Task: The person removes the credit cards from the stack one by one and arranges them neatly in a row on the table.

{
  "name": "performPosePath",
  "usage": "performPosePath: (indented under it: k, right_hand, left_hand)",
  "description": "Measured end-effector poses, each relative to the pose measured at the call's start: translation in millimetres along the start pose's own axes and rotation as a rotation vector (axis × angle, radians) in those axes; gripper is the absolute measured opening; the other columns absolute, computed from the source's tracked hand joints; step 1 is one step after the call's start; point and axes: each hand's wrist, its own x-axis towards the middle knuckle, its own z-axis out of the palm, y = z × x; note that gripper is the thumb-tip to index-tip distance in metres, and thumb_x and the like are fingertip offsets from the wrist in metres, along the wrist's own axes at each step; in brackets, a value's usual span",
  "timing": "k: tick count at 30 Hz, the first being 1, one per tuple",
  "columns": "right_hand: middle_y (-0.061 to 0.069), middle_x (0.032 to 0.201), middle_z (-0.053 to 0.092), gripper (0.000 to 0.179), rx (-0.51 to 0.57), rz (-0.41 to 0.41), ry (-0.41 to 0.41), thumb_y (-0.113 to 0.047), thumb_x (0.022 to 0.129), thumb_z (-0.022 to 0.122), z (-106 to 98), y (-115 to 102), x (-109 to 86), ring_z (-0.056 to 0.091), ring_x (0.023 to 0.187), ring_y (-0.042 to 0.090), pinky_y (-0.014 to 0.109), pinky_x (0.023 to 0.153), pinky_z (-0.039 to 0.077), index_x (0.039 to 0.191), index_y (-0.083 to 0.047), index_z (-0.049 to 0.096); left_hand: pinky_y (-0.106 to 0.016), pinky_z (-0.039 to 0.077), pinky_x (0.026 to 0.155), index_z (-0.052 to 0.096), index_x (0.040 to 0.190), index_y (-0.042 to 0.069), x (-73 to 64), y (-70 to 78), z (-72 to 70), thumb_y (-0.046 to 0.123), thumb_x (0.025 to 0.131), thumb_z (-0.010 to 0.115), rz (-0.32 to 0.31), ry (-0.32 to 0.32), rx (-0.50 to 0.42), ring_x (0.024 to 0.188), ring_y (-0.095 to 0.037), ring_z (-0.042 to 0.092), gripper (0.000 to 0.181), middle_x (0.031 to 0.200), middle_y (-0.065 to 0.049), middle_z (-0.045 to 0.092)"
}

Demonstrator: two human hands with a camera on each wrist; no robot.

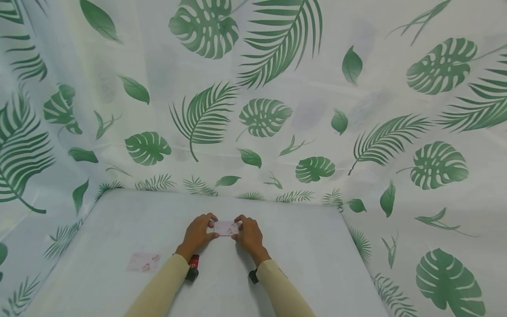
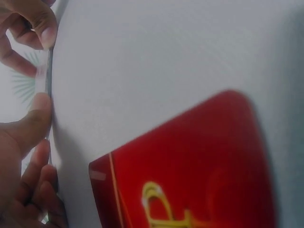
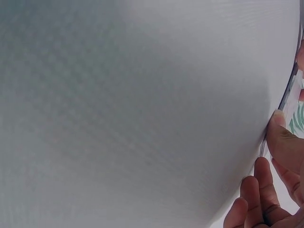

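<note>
Both hands hold a thin pale pink printed rectangle [image 1: 226, 228], card-like and dark along its edges, near the far part of the white table [image 1: 301, 264]. My left hand [image 1: 199, 232] pinches its left end between thumb and fingers. The right hand [image 1: 248, 234] does the same at the other end. In the left wrist view the rectangle [image 2: 42, 78] appears nearly edge-on, between the left thumb [image 2: 39, 109] and the other hand. Only part of the right hand [image 3: 280, 156] shows in the right wrist view, with its thumb against the thin edge.
A red packet [image 2: 190, 166] with gold lettering lies on the table by the left wrist, partly covered by it in the head view. Further left lies a flat pink printed sheet [image 1: 143, 262]. Leaf-patterned white curtains [image 1: 265, 145] border the table's back and sides.
</note>
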Motion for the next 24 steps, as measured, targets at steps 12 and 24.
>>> performPosePath:
  k: [12, 24]
  right_hand:
    - [0.004, 0.098, 0.066, 0.050, -0.033, -0.009, -0.003, -0.015, 0.084, 0.091, 1.3, -2.7, -1.9, 0.055, 0.091, 0.020, 0.040, 0.081, 0.051, 0.128, -0.018, 0.068]
    - [0.005, 0.101, 0.066, 0.048, -0.004, -0.005, -0.029, -0.016, 0.086, 0.089, -3.1, -2.3, -3.0, 0.056, 0.095, 0.022, 0.043, 0.086, 0.053, 0.129, -0.017, 0.068]
  left_hand:
    - [-0.046, 0.051, 0.090, 0.067, 0.121, 0.012, -3.2, 0.8, 0.0, 0.015, 0.085, 0.089, 0.025, 0.011, 0.005, 0.090, -0.021, 0.057, 0.043, 0.100, -0.005, 0.067]
    - [-0.045, 0.051, 0.090, 0.066, 0.122, 0.012, 0.5, -1.0, -1.1, 0.018, 0.086, 0.089, 0.047, -0.008, 0.022, 0.089, -0.020, 0.057, 0.043, 0.099, -0.004, 0.066]
